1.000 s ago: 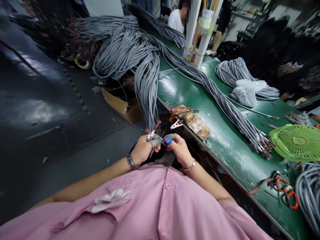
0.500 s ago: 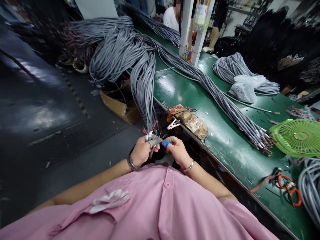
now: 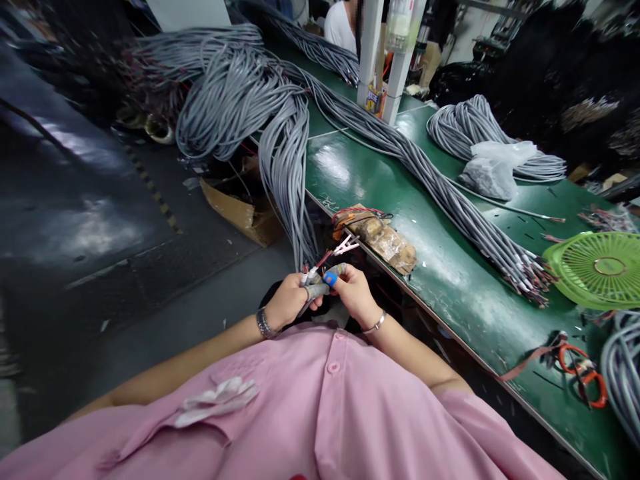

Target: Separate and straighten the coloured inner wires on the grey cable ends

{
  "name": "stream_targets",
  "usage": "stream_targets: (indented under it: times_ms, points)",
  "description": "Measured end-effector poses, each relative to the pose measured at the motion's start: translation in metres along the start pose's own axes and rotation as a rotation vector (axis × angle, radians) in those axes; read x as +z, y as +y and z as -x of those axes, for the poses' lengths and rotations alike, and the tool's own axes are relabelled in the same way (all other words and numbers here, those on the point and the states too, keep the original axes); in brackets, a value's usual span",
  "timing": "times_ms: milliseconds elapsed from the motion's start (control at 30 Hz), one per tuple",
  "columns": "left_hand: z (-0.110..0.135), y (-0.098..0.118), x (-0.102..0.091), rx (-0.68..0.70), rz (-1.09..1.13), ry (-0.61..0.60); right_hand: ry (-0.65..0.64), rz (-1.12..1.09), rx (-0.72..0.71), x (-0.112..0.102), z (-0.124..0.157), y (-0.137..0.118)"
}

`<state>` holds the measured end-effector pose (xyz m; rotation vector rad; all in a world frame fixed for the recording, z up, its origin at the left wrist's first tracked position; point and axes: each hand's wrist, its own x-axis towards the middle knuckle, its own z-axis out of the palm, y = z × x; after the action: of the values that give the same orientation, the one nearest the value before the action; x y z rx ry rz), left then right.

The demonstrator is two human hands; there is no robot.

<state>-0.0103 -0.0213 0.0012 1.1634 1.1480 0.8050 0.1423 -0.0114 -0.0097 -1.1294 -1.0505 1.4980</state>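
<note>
My left hand [image 3: 287, 301] is closed around the ends of several grey cables [image 3: 293, 220], which hang down from the table beside it. Tape or finger covers wrap some fingers of both hands. My right hand [image 3: 354, 295] pinches at the cable end close to the left fingertips, its thumb wrapped in blue. Thin coloured wires and white pieces [image 3: 310, 273] stick out between the hands. Which wire the right fingers grip is too small to make out. Just above the hands, a pale pink clip [image 3: 346, 245] sits at the table edge.
A green table [image 3: 450, 313] runs along my right, bearing a long grey cable bundle [image 3: 425, 173], a taped cardboard block [image 3: 387, 243], orange-handled scissors [image 3: 583, 373], a green fan [image 3: 600, 267] and a plastic bag [image 3: 493, 170]. A cardboard box [image 3: 243, 210] stands on the floor. A person [image 3: 341, 27] is behind the post.
Both hands have drawn closer together, and the cable ends have swung slightly right and down. The coloured wires that were fanned out are now mostly covered by the fingers.
</note>
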Motion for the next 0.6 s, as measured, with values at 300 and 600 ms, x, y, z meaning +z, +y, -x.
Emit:
stream_targets:
  times_ms: [300,600]
  points:
    - [-0.001,0.008,-0.001,0.045,0.092,0.105,0.11,-0.168,0.03,0.001,0.007,0.0]
    - [0.004,0.005,0.0,0.027,0.101,0.068,-0.035,-0.149,0.09,-0.003,0.008,-0.011]
